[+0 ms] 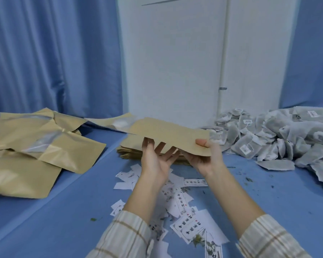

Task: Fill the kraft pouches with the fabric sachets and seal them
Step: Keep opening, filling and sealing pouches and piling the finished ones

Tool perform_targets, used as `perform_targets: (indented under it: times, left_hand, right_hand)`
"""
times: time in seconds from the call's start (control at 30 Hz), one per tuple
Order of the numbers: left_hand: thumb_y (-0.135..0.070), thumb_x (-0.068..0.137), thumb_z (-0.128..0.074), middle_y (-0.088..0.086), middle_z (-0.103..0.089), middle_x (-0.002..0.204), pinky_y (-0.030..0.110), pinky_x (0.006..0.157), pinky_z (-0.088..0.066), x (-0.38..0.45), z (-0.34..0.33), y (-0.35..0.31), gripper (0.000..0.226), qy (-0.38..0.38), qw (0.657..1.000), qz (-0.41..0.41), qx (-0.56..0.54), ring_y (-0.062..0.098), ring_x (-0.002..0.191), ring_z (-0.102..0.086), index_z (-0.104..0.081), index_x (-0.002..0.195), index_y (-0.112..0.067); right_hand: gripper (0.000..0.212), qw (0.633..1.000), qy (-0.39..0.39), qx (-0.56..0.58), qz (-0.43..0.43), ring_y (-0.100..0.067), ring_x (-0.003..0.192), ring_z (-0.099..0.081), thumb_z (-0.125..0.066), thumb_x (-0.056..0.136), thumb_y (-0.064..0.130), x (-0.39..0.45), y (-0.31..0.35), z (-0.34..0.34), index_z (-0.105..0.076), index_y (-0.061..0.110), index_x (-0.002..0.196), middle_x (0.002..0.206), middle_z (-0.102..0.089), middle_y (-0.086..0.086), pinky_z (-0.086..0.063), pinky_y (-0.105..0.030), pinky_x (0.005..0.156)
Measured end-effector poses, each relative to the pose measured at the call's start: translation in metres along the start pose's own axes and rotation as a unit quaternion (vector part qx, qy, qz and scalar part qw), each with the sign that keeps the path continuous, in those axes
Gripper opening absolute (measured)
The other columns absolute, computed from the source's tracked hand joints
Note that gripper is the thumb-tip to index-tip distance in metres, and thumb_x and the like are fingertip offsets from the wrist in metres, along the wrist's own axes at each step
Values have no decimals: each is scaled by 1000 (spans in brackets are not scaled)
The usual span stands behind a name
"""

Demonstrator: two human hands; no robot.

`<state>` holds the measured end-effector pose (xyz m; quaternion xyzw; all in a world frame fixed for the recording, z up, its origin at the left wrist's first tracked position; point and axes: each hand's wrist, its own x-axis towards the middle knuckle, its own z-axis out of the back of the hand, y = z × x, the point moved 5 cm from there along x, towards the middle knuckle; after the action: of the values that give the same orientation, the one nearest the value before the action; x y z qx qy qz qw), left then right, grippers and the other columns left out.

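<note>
The right hand (203,155) pinches 1 flat kraft pouch (172,135) with the thumb on top; the left hand (157,157) supports it with straight, spread fingers.

hands: 2 | lifted kraft pouch (168,134): 1 | flat stack of empty pouches (132,149): 1 | loose kraft pouches at left (45,144): about 6 | fabric sachets heap (280,138): dozens, too many to count | paper labels (177,202): many, uncounted
</note>
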<state>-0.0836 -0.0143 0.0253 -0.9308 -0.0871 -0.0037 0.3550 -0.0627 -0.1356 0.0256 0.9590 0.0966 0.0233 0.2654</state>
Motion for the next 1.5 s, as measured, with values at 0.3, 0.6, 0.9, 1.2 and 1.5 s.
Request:
perform_targets:
  times: [0.3,0.6,0.9,1.2,1.5]
  left_hand:
    - [-30,100,-33,2,-71,89,27,69,-56,78,72,-153,35,-67,989,-132,-28,19,85,-68,-64,103,-14]
    - [-12,97,-46,17,-70,71,30,50,-56,153,184,-163,18,-164,984,-49,-40,25,62,-71,-59,98,-1]
    - [-6,98,-34,7,-68,82,33,72,-51,204,172,-82,27,-116,982,21,149,18,73,-66,-60,91,-10]
    - [-9,96,-51,12,-59,98,30,69,-51,182,173,-34,6,-178,959,90,202,22,78,-57,-56,96,-6]
    - [-6,98,-42,23,-61,117,47,87,-49,134,102,-41,27,-131,976,-43,169,29,96,-60,-53,122,-4]
  right_hand:
    - [27,984,122,-99,-87,-25,80,-70,-44,93,30,106,-172,-190,-59,10,104,91,-72,-11,-58,-37,75]
    - [55,937,-28,-312,-156,5,79,-34,-38,90,61,211,-284,-180,-52,20,124,123,-35,9,-32,-10,59]
    - [27,718,70,-681,130,-25,104,-58,-44,92,31,264,-212,-107,-58,16,110,111,-63,-5,-44,-31,91]
    - [40,290,59,-936,193,-24,118,-45,-43,92,34,250,-170,13,-44,19,129,130,-52,-2,-36,-33,94]
    - [35,375,168,-744,527,-24,72,-70,-67,62,-10,128,-125,-42,-73,-2,96,87,-72,-14,-56,-28,53]
